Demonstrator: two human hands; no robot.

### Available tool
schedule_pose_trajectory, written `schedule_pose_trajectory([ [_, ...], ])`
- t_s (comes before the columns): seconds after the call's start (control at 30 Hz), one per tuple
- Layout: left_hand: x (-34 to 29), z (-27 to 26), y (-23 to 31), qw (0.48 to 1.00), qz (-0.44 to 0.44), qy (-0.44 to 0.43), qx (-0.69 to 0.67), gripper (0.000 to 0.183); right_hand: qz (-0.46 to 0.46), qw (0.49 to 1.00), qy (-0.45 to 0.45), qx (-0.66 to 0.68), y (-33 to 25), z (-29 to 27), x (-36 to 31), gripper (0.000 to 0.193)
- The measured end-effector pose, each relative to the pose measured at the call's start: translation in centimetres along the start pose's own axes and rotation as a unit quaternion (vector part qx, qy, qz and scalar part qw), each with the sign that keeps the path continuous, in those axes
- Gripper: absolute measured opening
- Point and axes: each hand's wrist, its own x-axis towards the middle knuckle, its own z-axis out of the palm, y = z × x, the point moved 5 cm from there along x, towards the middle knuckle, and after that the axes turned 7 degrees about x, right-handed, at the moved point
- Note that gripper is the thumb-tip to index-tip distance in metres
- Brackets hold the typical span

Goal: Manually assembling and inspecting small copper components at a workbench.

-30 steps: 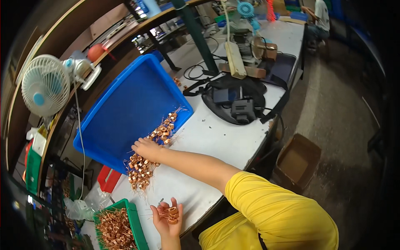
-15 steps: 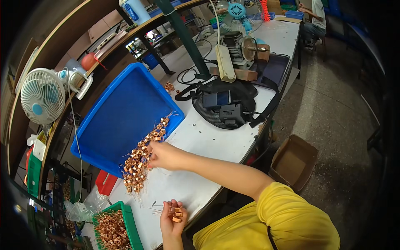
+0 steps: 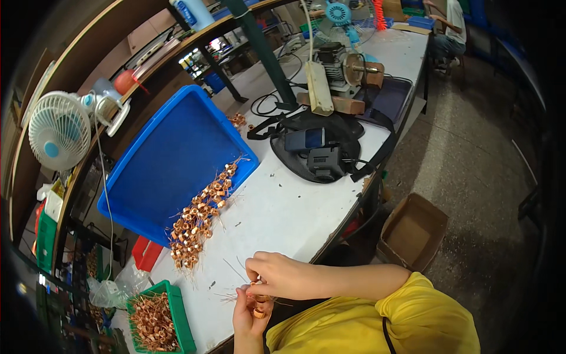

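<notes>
My left hand (image 3: pixel 244 320), at the front edge of the table, is closed around several small copper wire coils (image 3: pixel 259 312) with thin leads sticking out. Right above it, my right hand (image 3: pixel 276 275) pinches at a copper coil; its fingers meet those of the left hand and partly cover the coils. A loose pile of such coils (image 3: pixel 191 230) spreads along the low edge of a tilted blue tray (image 3: pixel 171 153) and onto the white table (image 3: pixel 283 218). More coils (image 3: pixel 154 321) fill a green tray (image 3: pixel 181 315) left of my hands.
Beyond the pile lie a black mesh pouch with straps (image 3: pixel 289 156) and black devices (image 3: pixel 324 162). Behind them are a power strip (image 3: pixel 318 88) and a motor (image 3: pixel 330 62). A white fan (image 3: pixel 59 133) hangs at left. A cardboard box (image 3: pixel 413 233) is on the floor; a person (image 3: pixel 451 29) sits far right.
My right hand has moved from the coil pile down to my left hand, where it now pinches a coil. The left hand has shifted slightly right, still holding its coils.
</notes>
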Motion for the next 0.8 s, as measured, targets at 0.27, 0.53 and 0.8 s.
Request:
schedule_pose_trajectory([
  [0.27,-0.4,-0.5,0.4,0.998,0.014,-0.021,0.054,0.023,-0.036,0.998,0.038,-0.037,-3.1,1.2,-0.3,0.020],
  [0.53,-2.2,-1.2,0.5,0.999,0.011,-0.032,0.020,0.019,-0.043,0.993,0.077,-0.084,-4.6,2.2,0.2,0.003],
  [0.8,-3.8,-1.0,2.0,0.994,0.050,-0.026,-0.090,0.020,0.029,0.999,0.004,0.022,0.0,4.4,0.0,0.003],
])
